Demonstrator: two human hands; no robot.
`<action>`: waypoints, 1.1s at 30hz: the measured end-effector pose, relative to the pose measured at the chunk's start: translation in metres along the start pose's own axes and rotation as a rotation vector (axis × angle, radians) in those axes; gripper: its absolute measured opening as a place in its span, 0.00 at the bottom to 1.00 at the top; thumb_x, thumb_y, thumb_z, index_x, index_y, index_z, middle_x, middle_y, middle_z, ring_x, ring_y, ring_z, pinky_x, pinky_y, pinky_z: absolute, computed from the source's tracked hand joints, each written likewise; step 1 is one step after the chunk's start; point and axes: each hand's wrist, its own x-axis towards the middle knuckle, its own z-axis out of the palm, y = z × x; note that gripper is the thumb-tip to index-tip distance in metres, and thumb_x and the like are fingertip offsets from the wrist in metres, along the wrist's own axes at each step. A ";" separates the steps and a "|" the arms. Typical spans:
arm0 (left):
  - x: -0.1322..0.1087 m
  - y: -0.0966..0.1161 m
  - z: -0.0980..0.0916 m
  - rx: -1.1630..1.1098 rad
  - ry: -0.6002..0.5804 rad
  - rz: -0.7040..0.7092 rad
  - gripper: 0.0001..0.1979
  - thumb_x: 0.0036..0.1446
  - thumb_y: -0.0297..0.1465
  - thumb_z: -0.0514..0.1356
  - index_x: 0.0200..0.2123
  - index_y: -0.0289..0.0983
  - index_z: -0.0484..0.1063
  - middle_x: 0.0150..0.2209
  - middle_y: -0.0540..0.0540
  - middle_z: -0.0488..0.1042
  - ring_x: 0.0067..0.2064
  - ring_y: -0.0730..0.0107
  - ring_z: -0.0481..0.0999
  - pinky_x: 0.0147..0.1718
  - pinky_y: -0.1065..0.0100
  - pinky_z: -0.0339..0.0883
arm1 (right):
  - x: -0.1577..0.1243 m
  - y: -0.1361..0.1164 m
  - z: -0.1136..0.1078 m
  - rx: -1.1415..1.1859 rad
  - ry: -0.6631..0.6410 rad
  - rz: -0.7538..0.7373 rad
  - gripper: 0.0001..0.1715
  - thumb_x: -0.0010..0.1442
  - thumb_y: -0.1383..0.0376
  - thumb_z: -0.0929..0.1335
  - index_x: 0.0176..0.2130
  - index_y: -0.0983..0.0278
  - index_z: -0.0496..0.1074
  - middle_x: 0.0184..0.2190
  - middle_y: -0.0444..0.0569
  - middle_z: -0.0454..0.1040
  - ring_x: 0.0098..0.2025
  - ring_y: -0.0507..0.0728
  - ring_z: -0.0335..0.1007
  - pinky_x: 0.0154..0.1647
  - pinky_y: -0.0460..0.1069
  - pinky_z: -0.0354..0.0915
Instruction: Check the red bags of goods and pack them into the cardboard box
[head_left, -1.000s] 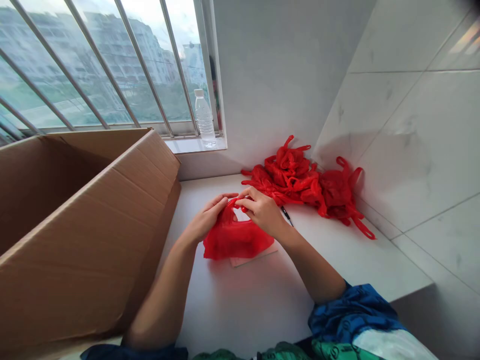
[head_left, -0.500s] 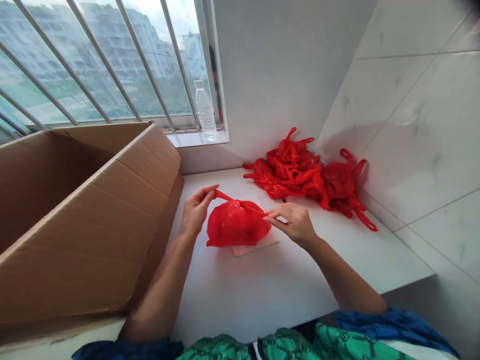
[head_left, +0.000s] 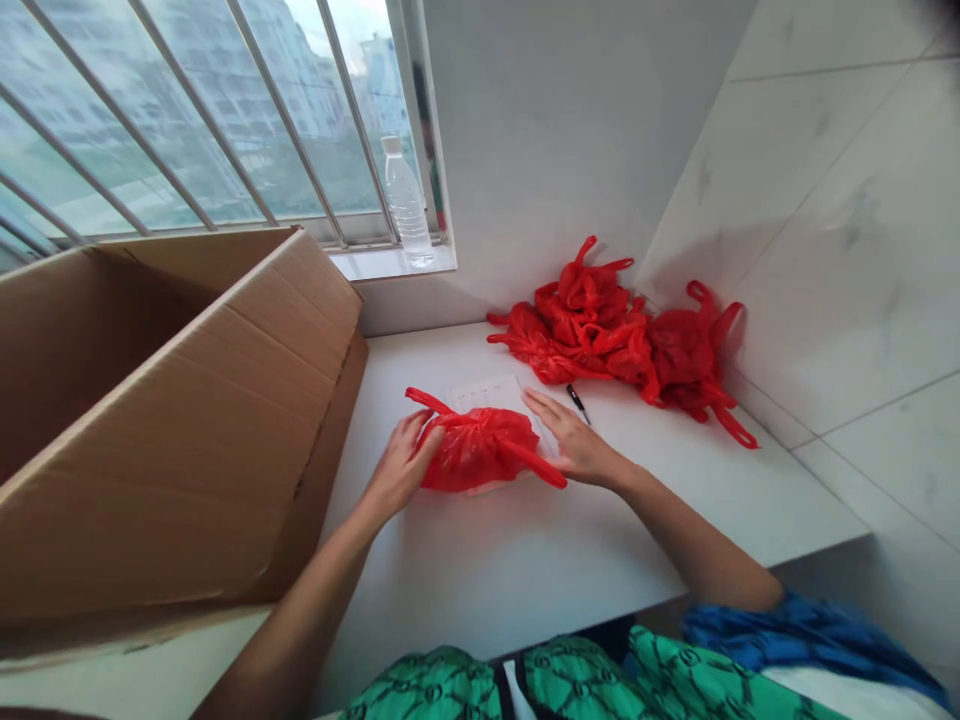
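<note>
A tied red plastic bag (head_left: pixel 480 450) lies on a sheet of paper (head_left: pixel 489 393) on the white counter (head_left: pixel 540 560). My left hand (head_left: pixel 401 465) rests against the bag's left side, fingers curled on the plastic. My right hand (head_left: pixel 570 440) lies flat on the counter at the bag's right, fingers stretched out and holding nothing. One tied handle sticks out up-left, the other down-right toward my right hand.
A pile of several more tied red bags (head_left: pixel 615 335) sits in the back corner by the tiled wall. A black pen (head_left: pixel 577 402) lies in front of it. A large open cardboard box (head_left: pixel 165 400) fills the left side. A water bottle (head_left: pixel 406 205) stands on the windowsill.
Both hands pulled the bag's handles apart into a knot, then let them go. The right hand opened flat beside the bag; the left came down against its side.
</note>
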 end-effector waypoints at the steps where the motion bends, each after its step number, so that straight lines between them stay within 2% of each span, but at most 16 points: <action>1: 0.001 0.012 0.006 0.063 -0.016 0.072 0.28 0.64 0.51 0.51 0.53 0.35 0.70 0.58 0.35 0.67 0.60 0.51 0.66 0.62 0.50 0.56 | 0.013 -0.003 0.010 0.000 -0.010 -0.055 0.53 0.59 0.46 0.70 0.71 0.64 0.48 0.70 0.61 0.51 0.71 0.65 0.47 0.69 0.63 0.51; 3: 0.006 0.030 0.019 0.169 -0.026 0.192 0.25 0.63 0.48 0.54 0.52 0.35 0.70 0.57 0.34 0.68 0.59 0.49 0.67 0.60 0.49 0.58 | 0.034 -0.007 0.031 0.008 -0.002 -0.120 0.56 0.59 0.44 0.69 0.72 0.64 0.43 0.70 0.62 0.50 0.71 0.65 0.46 0.69 0.64 0.49; 5: 0.011 0.032 0.030 0.242 -0.028 0.268 0.23 0.64 0.45 0.55 0.53 0.34 0.69 0.58 0.33 0.68 0.60 0.48 0.66 0.60 0.48 0.58 | 0.047 -0.007 0.050 0.013 -0.001 -0.124 0.57 0.59 0.44 0.69 0.72 0.65 0.40 0.70 0.63 0.51 0.71 0.65 0.47 0.69 0.65 0.49; 10: 0.010 -0.007 0.048 0.333 -0.083 0.361 0.27 0.67 0.42 0.52 0.62 0.32 0.61 0.65 0.31 0.60 0.68 0.51 0.58 0.65 0.49 0.53 | 0.041 0.004 0.077 -0.084 -0.055 -0.070 0.55 0.61 0.43 0.67 0.71 0.66 0.43 0.69 0.63 0.53 0.71 0.66 0.46 0.69 0.65 0.48; 12: 0.008 -0.020 0.053 0.354 -0.101 0.378 0.28 0.67 0.42 0.51 0.65 0.33 0.57 0.67 0.33 0.59 0.69 0.53 0.55 0.66 0.48 0.50 | 0.037 0.006 0.081 -0.126 -0.075 -0.064 0.53 0.61 0.43 0.67 0.71 0.65 0.46 0.69 0.61 0.54 0.71 0.66 0.46 0.70 0.65 0.47; 15: 0.007 -0.027 0.058 0.403 -0.115 0.375 0.29 0.68 0.41 0.49 0.66 0.33 0.56 0.67 0.34 0.59 0.70 0.54 0.53 0.67 0.48 0.48 | 0.036 0.007 0.084 -0.152 -0.083 -0.052 0.52 0.61 0.42 0.66 0.71 0.64 0.49 0.69 0.59 0.55 0.71 0.65 0.46 0.70 0.65 0.47; 20: 0.009 -0.027 0.063 0.470 -0.135 0.350 0.30 0.68 0.41 0.48 0.67 0.31 0.55 0.67 0.34 0.59 0.70 0.53 0.53 0.67 0.48 0.47 | 0.037 0.010 0.089 -0.124 -0.076 -0.026 0.50 0.60 0.40 0.66 0.69 0.66 0.55 0.68 0.58 0.57 0.70 0.65 0.48 0.70 0.64 0.46; 28: 0.007 -0.028 0.066 0.492 -0.154 0.319 0.29 0.68 0.41 0.48 0.67 0.32 0.56 0.67 0.35 0.58 0.70 0.54 0.52 0.68 0.48 0.44 | 0.034 0.012 0.093 -0.097 -0.069 -0.009 0.48 0.60 0.42 0.66 0.68 0.65 0.56 0.67 0.57 0.59 0.69 0.64 0.52 0.71 0.63 0.46; 33: 0.009 -0.026 0.065 0.410 -0.152 0.295 0.27 0.67 0.40 0.50 0.65 0.35 0.59 0.67 0.35 0.60 0.70 0.55 0.53 0.67 0.48 0.44 | 0.034 0.010 0.092 -0.105 -0.072 -0.009 0.46 0.62 0.44 0.66 0.68 0.64 0.55 0.66 0.59 0.61 0.68 0.64 0.54 0.70 0.64 0.47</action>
